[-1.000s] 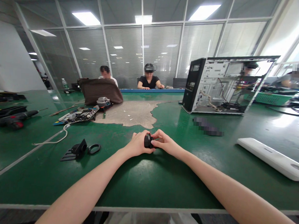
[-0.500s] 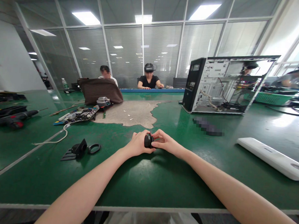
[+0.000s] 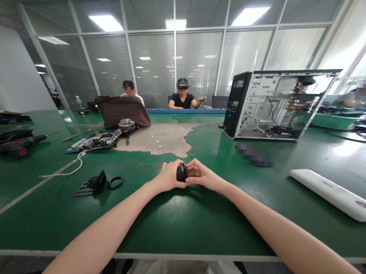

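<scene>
A small black cylindrical part [image 3: 182, 173] with a ridged side is held between both my hands, just above the green table. My left hand [image 3: 168, 177] wraps round it from the left. From the right, the fingertips of my right hand [image 3: 201, 174] pinch its other end. What exactly the part is I cannot make out. To the left of my hands lie a black ring [image 3: 115, 182] and a black bracket with a slotted foot [image 3: 92, 183].
An open computer case [image 3: 266, 105] stands at the back right. A long white device [image 3: 332, 193] lies at the right. Circuit boards [image 3: 96, 140] and a power drill [image 3: 22, 144] are at the left. People sit across the table, beside a brown cloth-covered object [image 3: 122, 111].
My hands stay in nearly the same place on the black part, the right fingers shifting slightly at its end. Across the table, a person's hand has risen.
</scene>
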The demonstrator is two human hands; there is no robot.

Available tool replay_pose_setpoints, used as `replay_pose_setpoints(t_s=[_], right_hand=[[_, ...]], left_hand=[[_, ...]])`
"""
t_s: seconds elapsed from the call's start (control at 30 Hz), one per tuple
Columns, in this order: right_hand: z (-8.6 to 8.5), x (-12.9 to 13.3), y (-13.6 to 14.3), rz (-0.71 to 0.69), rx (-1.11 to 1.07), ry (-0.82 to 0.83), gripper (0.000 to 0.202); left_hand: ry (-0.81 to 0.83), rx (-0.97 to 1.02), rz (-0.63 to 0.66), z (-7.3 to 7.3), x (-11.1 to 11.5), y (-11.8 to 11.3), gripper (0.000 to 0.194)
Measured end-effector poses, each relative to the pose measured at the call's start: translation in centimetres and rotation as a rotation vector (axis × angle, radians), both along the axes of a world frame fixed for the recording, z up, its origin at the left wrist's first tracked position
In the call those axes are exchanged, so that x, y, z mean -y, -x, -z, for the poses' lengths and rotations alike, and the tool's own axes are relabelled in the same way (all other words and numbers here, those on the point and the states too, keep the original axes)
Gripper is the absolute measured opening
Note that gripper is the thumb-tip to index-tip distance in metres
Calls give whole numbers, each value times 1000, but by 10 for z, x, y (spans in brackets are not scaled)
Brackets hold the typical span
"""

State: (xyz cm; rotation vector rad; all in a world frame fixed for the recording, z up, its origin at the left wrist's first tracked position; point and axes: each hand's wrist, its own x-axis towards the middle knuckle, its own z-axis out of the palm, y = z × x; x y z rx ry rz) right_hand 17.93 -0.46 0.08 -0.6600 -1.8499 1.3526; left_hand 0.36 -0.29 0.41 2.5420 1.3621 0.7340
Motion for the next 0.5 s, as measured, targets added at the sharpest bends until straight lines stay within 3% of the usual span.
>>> replay_pose_setpoints(t_s=[0.2,0.5], right_hand=[[-3,1,2,95,12,-34,25],[-2,0,3,114,50,-25,34]], left_hand=[[-26,5,14,1,-1,0,56],[-7,2,3,0,0,0,56]])
